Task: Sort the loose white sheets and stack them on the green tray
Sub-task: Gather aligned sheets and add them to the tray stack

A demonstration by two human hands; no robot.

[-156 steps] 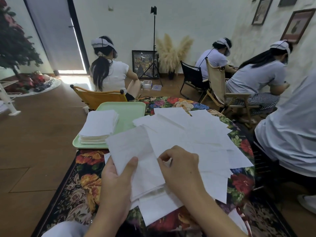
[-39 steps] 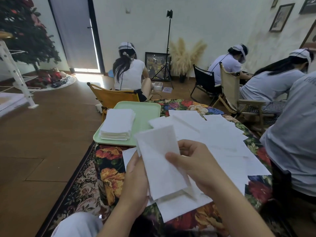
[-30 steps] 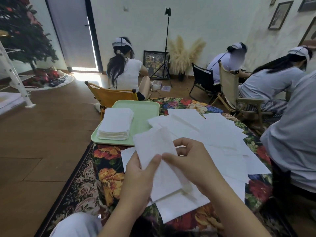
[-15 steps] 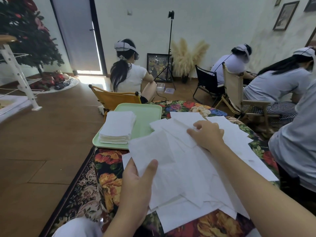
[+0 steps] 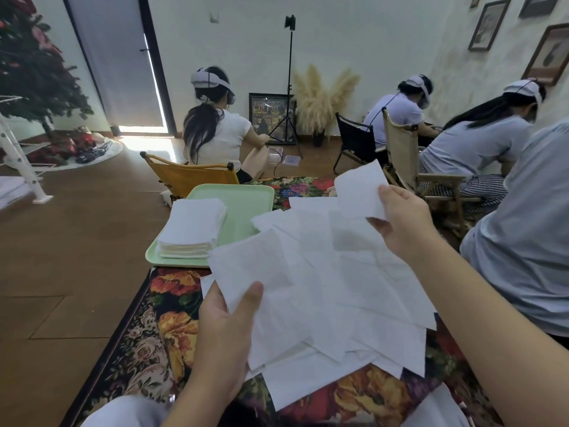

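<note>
Head view: floral-patterned cloth-covered surface (image 5: pixel 172 331) under a loose spread of thin white paper sheets (image 5: pixel 348 291), overlapping at mixed angles from the near edge to past the middle. Pale green rectangular plastic tray (image 5: pixel 246 208) at the far left corner of the surface, long axis running away from the wearer, bearing a squared stack of white sheets (image 5: pixel 191 229) on its left half; right half bare.

Left hand (image 5: pixel 226 328) low at the near left edge, grip closed, thumb on top, pinching a small fan of gathered sheets (image 5: pixel 261 288) by the lower left corner. Right hand (image 5: pixel 403 223) raised over the far right part of the spread, grip closed on a single white sheet (image 5: pixel 360 189) held up clear of the rest, pinched at its lower right corner.

Deciding relation: tray stack ahead and slightly left of the left hand, well to the left of the right hand and across the whole spread. Left hand clearly nearer the tray. Likely next: single sheet brought left and down onto the left hand's fan, then the bundle carried forward to the stack, edges matched to its long axis.
</note>
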